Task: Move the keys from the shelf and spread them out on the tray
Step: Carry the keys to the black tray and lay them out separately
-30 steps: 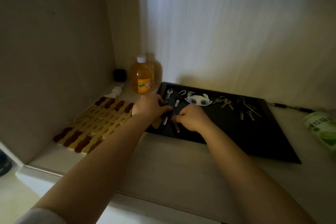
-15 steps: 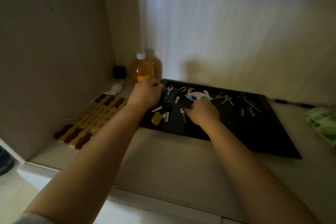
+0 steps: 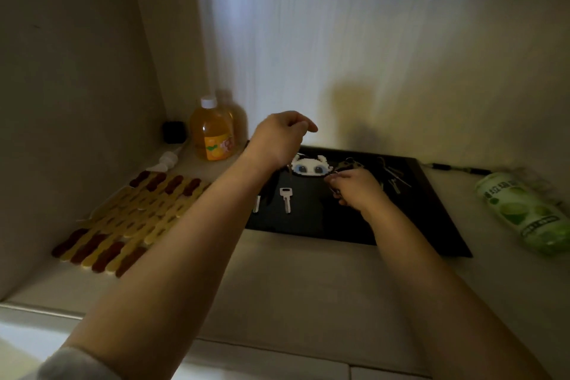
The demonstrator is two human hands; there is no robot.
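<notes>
Left hand point(image 3: 279, 139) has lifted off the tray point(image 3: 431, 213) since 0.5 s ago and now hangs above its far-left corner, fingers curled loosely, thumb against fingertips; can't tell if it pinches anything. Right hand point(image 3: 354, 191) sits low mid-tray, fingers closed on a small key point(image 3: 336, 194). One silver key point(image 3: 285, 199) lies flat on the tray between the two forearms, another point(image 3: 255, 203) peeks out beside the left forearm. White cat-face keychain point(image 3: 310, 167) lies by the far edge between the hands; more keys point(image 3: 393, 177) lie toward the far-right corner. Juice bottle point(image 3: 212, 129) stands off the tray's far-left corner, label unreadable. Green can point(image 3: 521, 213) lies on its side to the right, print too blurred to read. Yellow-brown mat point(image 3: 129, 216) on the left of the shelf point(image 3: 293, 281).
</notes>
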